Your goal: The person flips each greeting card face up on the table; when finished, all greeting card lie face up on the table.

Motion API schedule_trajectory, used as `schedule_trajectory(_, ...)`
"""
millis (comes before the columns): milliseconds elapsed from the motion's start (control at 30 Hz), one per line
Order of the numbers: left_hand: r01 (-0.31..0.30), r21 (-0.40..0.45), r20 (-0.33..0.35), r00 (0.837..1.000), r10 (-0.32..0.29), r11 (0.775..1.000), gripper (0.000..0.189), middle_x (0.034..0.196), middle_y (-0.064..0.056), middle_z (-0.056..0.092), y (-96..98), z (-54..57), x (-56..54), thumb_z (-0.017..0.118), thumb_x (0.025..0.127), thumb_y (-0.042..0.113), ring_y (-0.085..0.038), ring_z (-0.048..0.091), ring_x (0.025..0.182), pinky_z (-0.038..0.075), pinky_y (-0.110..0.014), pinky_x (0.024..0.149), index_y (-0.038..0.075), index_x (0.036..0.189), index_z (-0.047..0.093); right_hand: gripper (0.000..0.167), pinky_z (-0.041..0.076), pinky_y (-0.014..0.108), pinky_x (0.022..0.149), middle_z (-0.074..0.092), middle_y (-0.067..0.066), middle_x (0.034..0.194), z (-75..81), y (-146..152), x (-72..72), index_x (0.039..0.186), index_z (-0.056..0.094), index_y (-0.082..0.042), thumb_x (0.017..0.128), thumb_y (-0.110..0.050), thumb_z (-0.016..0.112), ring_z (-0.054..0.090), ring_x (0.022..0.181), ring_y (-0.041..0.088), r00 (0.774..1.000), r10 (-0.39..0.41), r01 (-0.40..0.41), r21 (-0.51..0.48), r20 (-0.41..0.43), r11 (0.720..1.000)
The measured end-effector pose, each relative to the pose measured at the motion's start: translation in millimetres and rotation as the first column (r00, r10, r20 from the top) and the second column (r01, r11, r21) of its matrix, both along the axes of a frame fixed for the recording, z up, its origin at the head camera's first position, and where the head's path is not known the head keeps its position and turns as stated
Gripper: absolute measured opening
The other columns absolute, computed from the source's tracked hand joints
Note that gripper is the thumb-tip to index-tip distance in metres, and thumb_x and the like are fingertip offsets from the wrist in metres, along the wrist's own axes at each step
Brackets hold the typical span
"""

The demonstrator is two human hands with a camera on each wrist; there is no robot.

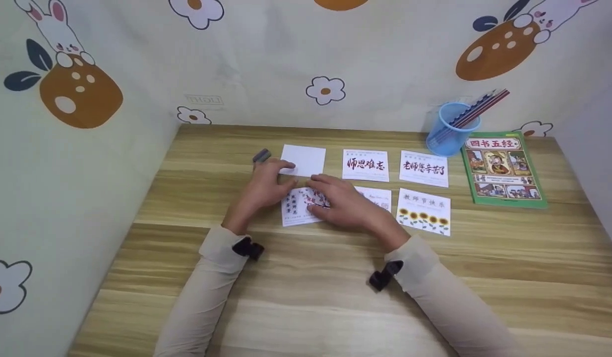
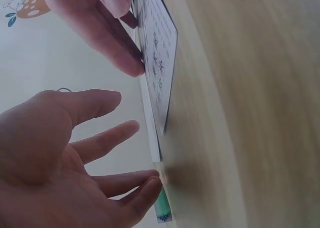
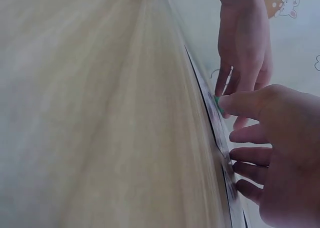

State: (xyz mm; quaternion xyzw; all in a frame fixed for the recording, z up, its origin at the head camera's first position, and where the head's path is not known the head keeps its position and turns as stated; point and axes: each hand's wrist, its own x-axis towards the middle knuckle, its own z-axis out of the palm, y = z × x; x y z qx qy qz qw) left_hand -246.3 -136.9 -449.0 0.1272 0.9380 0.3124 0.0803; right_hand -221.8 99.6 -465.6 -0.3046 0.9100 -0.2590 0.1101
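My left hand (image 1: 266, 186) reaches over the left side of a blank white card (image 1: 308, 161), its fingertips at the card's left edge. Just below lies a card with plum blossoms and Chinese writing (image 1: 297, 217); my right hand (image 1: 345, 203) is spread over its right part, fingers pointing left. The right palm also hides much of the neighbouring pink-lettered card (image 1: 384, 196). In the left wrist view, the left thumb and fingers are apart with nothing gripped between them. A small dark green stick-like piece (image 1: 261, 155) lies beyond the left fingers.
Two cards with dark red calligraphy, one (image 1: 365, 173) left of the other (image 1: 424, 171), lie in the back row. A sunflower card (image 1: 424, 210) is in the front row. A blue pencil cup (image 1: 442, 141) and a green book (image 1: 507, 193) are at the right. A patterned wall covering (image 1: 266, 64) rises behind.
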Motion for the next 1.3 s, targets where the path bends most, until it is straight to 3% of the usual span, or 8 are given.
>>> schedule_trajectory(267, 0.023, 0.037, 0.019, 1.000, -0.024, 0.999, 0.045, 0.154, -0.015, 0.063, 1.8, -1.0, -0.8, 0.069, 0.105, 0.029, -0.036, 0.049, 0.153, 0.034, -0.056, 0.130, 0.008, 0.145, 0.066, 0.064, 0.031, 0.052, 0.134, 0.047, 0.017, 0.169, -4.0, 3, -2.4, 0.160, 0.051, -0.006, 0.106, -0.036, 0.067, 0.041, 0.160, 0.036, 0.999, 0.006, -0.007, -0.034, -0.041, 0.999)
schedule_trajectory(433, -0.004, 0.151, -0.066, 0.998, 0.014, 0.988, 0.040, 0.145, -0.017, 0.066, -0.1, -3.9, -3.3, 0.070, 0.104, 0.022, -0.035, 0.058, 0.141, 0.046, -0.049, 0.122, 0.006, 0.141, 0.068, 0.063, 0.040, 0.049, 0.128, 0.058, 0.015, 0.158, -4.2, 3, -2.4, 0.157, 0.053, -0.004, 0.104, -0.034, 0.069, 0.054, 0.148, 0.033, 0.999, -0.022, 0.018, -0.082, -0.043, 0.996)
schedule_trajectory(533, -0.028, 0.275, -0.116, 0.991, 0.062, 0.961, 0.038, 0.139, -0.019, 0.062, 1.7, -3.2, -4.4, 0.069, 0.104, 0.017, -0.033, 0.064, 0.129, 0.055, -0.044, 0.113, 0.006, 0.140, 0.068, 0.067, 0.045, 0.048, 0.125, 0.061, 0.013, 0.151, -3.2, 3, -2.2, 0.161, 0.048, -0.006, 0.104, -0.036, 0.070, 0.059, 0.141, 0.031, 0.998, -0.054, 0.050, -0.101, -0.030, 0.994)
schedule_trajectory(633, -0.032, 0.408, -0.129, 0.987, 0.092, 0.912, 0.036, 0.138, -0.015, 0.060, 6.1, -0.1, -4.4, 0.068, 0.105, 0.015, -0.029, 0.070, 0.121, 0.061, -0.039, 0.106, 0.009, 0.140, 0.068, 0.074, 0.046, 0.047, 0.124, 0.060, 0.012, 0.151, -2.0, 2, -2.5, 0.166, 0.041, -0.009, 0.104, -0.037, 0.070, 0.060, 0.140, 0.030, 0.996, -0.088, 0.086, -0.102, -0.015, 0.991)
schedule_trajectory(833, 0.080, 0.492, -0.136, 0.991, -0.014, 0.867, 0.045, 0.138, -0.011, 0.067, 15.7, 2.3, -1.0, 0.064, 0.111, 0.025, -0.023, 0.072, 0.122, 0.060, -0.040, 0.107, 0.014, 0.154, 0.055, 0.079, 0.054, 0.046, 0.113, 0.059, 0.013, 0.144, -1.2, 2, -4.2, 0.169, 0.035, -0.012, 0.103, -0.035, 0.072, 0.064, 0.126, 0.026, 0.991, -0.132, 0.126, -0.182, -0.018, 0.975)
schedule_trajectory(1033, 0.127, 0.500, -0.072, 0.992, -0.105, 0.857, 0.065, 0.146, -0.008, 0.067, 20.6, -1.3, -0.2, 0.055, 0.114, 0.039, -0.024, 0.066, 0.137, 0.053, -0.043, 0.118, 0.021, 0.169, 0.026, 0.068, 0.052, 0.046, 0.118, 0.053, 0.017, 0.156, 1.3, 3, -9.2, 0.163, 0.041, -0.008, 0.104, -0.025, 0.071, 0.061, 0.139, 0.032, 0.983, -0.174, 0.185, -0.372, 0.064, 0.910)
schedule_trajectory(1167, 0.146, 0.469, -0.061, 0.989, -0.132, 0.871, 0.057, 0.148, -0.013, 0.066, 18.8, -3.2, -2.5, 0.053, 0.115, 0.034, -0.026, 0.062, 0.142, 0.050, -0.042, 0.121, 0.014, 0.166, 0.036, 0.066, 0.055, 0.044, 0.115, 0.051, 0.020, 0.159, 3.0, 2, -12.1, 0.160, 0.038, -0.003, 0.103, -0.018, 0.070, 0.064, 0.138, 0.034, 0.968, -0.232, 0.250, -0.504, 0.098, 0.827)
schedule_trajectory(1300, 0.191, 0.348, -0.083, 0.982, -0.173, 0.918, 0.049, 0.152, -0.015, 0.064, 13.9, -6.2, -4.2, 0.058, 0.113, 0.028, -0.028, 0.058, 0.146, 0.047, -0.044, 0.124, 0.009, 0.158, 0.050, 0.075, 0.062, 0.038, 0.104, 0.051, 0.021, 0.159, 4.0, 5, -14.3, 0.166, 0.029, -0.007, 0.103, -0.017, 0.069, 0.073, 0.126, 0.031, 0.947, -0.297, 0.313, -0.576, 0.124, 0.756)
